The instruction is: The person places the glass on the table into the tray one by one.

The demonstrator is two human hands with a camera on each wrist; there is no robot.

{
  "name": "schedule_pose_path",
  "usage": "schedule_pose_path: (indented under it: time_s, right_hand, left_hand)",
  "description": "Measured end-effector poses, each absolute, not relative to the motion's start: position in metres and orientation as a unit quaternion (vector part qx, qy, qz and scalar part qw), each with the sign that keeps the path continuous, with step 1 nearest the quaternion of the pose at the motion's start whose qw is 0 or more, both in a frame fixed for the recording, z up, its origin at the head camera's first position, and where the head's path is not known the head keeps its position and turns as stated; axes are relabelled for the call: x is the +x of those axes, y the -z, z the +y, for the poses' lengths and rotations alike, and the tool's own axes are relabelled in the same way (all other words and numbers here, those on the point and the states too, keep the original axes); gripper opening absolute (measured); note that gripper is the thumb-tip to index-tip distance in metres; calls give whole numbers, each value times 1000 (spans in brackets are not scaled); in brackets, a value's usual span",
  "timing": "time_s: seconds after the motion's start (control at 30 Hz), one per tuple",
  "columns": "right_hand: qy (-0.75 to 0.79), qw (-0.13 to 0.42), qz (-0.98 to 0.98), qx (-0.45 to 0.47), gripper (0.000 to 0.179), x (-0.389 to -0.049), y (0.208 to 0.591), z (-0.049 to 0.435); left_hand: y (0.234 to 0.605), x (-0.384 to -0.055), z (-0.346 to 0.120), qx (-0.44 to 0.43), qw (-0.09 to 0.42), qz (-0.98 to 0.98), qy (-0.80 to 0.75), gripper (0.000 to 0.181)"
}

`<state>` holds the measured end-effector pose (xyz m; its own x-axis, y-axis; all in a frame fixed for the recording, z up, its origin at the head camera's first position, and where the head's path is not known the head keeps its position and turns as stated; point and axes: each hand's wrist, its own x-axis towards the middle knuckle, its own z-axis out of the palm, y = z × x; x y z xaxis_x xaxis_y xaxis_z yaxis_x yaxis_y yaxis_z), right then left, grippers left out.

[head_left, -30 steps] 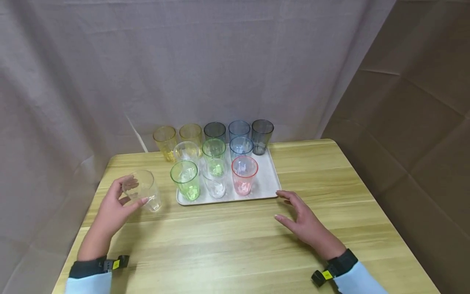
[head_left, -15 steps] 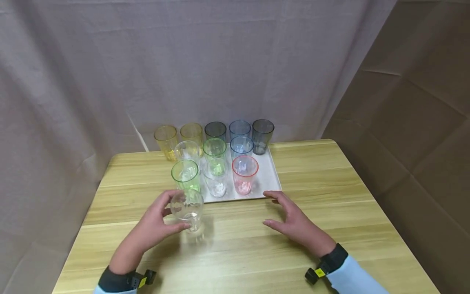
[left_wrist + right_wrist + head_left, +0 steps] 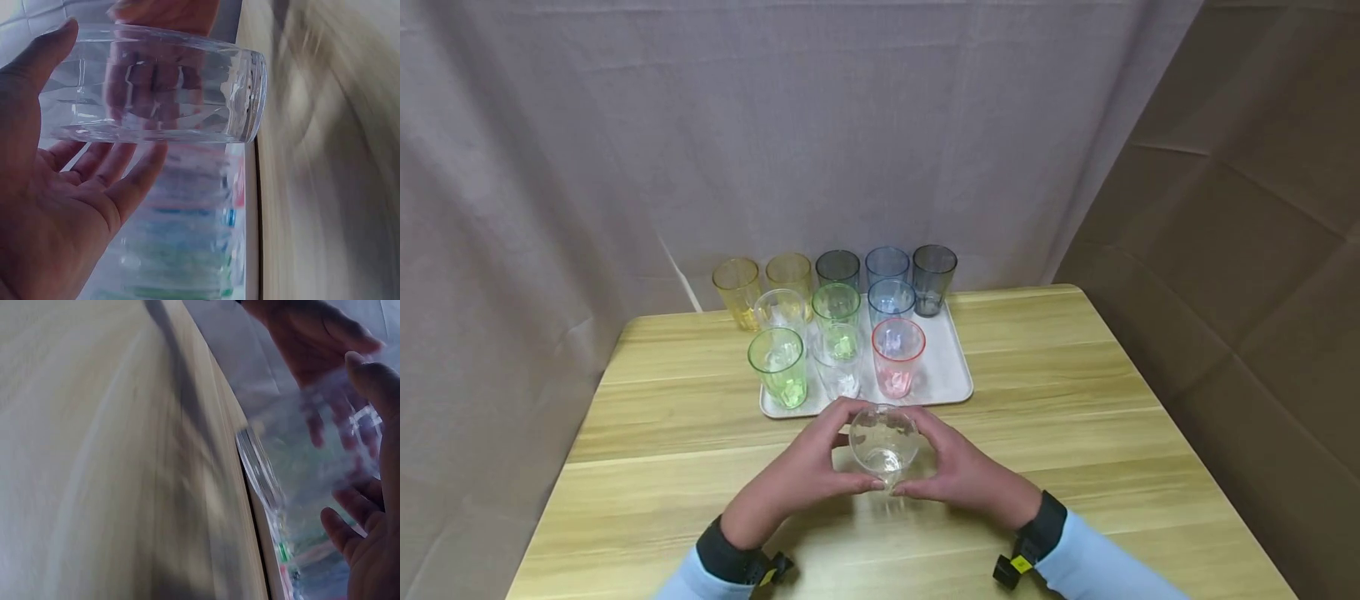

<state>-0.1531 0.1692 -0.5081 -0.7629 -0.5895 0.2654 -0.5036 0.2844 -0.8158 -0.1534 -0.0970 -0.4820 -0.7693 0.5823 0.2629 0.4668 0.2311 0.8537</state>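
Note:
A clear drinking glass (image 3: 883, 442) is held above the table just in front of the tray, between both hands. My left hand (image 3: 808, 467) grips it from the left, thumb in front and fingers behind. From the right, my right hand (image 3: 958, 471) curves its fingers and thumb round the same glass. In the left wrist view the clear glass (image 3: 156, 87) shows faceted sides and a thick base. The right wrist view has the clear glass (image 3: 312, 437) blurred, with fingers of both hands about it.
A white tray (image 3: 951, 367) behind the hands bears several tumblers, among them a red-rimmed glass (image 3: 898, 358), a green glass (image 3: 778, 367), a blue glass (image 3: 891, 300) and a dark grey glass (image 3: 934, 279). A yellow glass (image 3: 737, 292) stands at the back left. A curtain (image 3: 850, 125) hangs behind the table.
My left hand has carried the clear glass from the table's left side rightward to the middle front. My right hand has come left from the tray's corner and now holds the glass too.

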Motion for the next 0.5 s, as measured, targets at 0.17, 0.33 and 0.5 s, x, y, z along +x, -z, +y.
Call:
schedule_pose_path:
  time_s: [0.17,0.33,0.5]
  right_hand:
    - [516,42,793,-323,92,-145,502,162]
    - [511,43,800,-313,93,-144,506,166]
    - [516,43,810,-276,92,-143,514,182]
  left_hand:
    - [482,-152,-89,338,56,786,-514,82]
    - [483,-151,-92,351,39,790,-502,86]
    - [489,-153,-115,328,14,807,-492,90]
